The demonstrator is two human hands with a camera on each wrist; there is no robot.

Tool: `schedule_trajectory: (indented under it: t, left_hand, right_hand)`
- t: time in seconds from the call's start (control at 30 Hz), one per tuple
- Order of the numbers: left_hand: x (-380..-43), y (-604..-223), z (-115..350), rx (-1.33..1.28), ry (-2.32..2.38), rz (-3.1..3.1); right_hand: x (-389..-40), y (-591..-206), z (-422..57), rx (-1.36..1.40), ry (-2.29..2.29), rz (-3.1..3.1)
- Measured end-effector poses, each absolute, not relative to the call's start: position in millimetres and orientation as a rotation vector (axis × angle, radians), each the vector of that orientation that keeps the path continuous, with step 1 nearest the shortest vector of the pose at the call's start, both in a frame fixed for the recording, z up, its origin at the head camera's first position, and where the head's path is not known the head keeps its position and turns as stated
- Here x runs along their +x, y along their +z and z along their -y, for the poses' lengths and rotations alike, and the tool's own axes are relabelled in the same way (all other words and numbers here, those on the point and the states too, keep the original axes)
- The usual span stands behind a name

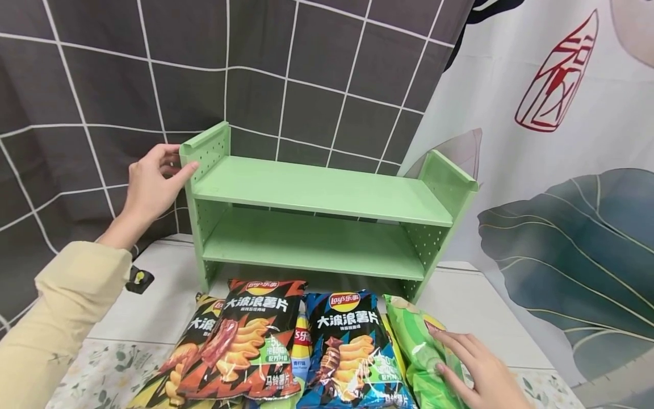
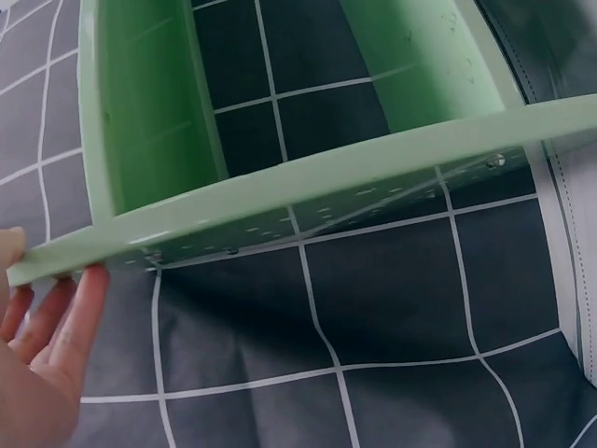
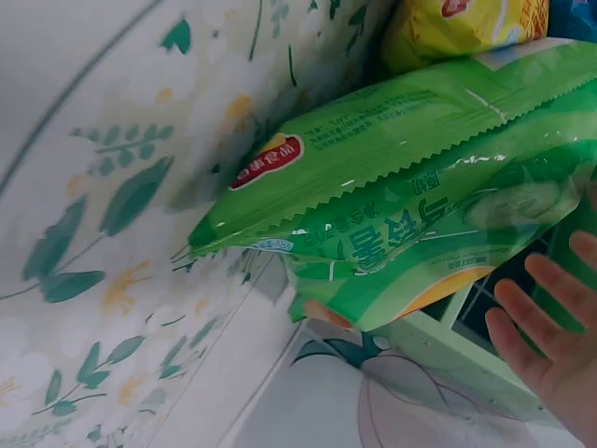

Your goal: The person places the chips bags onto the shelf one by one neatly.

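Note:
A light green two-tier shelf [image 1: 317, 187] stands on the table. My left hand [image 1: 152, 184] pinches the upper front corner of its left side panel, thumb inside and fingers outside. In the left wrist view the fingers [image 2: 70, 327] lie against that panel's edge. My right hand [image 1: 482, 369] is at a green chip bag [image 1: 424, 346], its fingers spread at the bag's right side. The right wrist view shows these fingers [image 3: 532, 322] loosely extended beside the bag; whether they touch it I cannot tell.
An orange-black chip bag [image 1: 250, 341] and a blue one [image 1: 352, 352] lie before the shelf, partly covering yellow bags. A small black object [image 1: 139, 279] sits left of the shelf. Behind hangs a dark grid curtain [image 1: 327, 68]. Floral cloth [image 1: 109, 369] covers the front of the table.

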State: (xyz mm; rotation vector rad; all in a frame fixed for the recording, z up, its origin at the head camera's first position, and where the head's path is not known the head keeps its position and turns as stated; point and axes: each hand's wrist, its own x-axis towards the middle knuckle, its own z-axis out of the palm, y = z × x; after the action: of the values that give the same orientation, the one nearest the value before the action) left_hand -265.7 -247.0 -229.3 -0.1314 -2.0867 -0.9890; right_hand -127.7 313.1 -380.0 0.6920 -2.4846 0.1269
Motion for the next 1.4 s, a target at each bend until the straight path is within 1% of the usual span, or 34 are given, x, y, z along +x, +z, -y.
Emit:
schedule_trajectory:
  t: [0.17, 0.27, 0.53, 0.77, 1.17, 1.4]
  left_hand:
    - [-267.5, -233.0, 248.7, -0.151, -0.993, 2.032]
    - [-268.4, -234.8, 248.9, -0.155, -0.995, 1.997]
    - [-272.7, -238.3, 247.1, -0.162, -1.036, 1.931]
    - [-274.0, -239.5, 247.3, -0.150, -1.065, 1.888]
    - [-270.9, -240.3, 242.4, -0.164, -1.004, 1.843]
    - [-272.3, -240.5, 242.8, -0.163, -1.008, 1.843]
  right_hand:
    - [-125.1, -382.8, -318.1, 0.917, 0.091, 2.374]
    - [-122.6, -384.4, -318.9, 0.980, 0.036, 2.361]
    - [-109.7, -389.1, -319.0, 0.811, -0.103, 2.491]
    - [-106.8, -395.9, -323.4, 0.890, -0.045, 2.509]
    - [-101.7, -405.0, -317.7, 0.763, -0.179, 2.624]
    - [-101.1, -406.0, -314.6, 0.714, -0.182, 2.667]
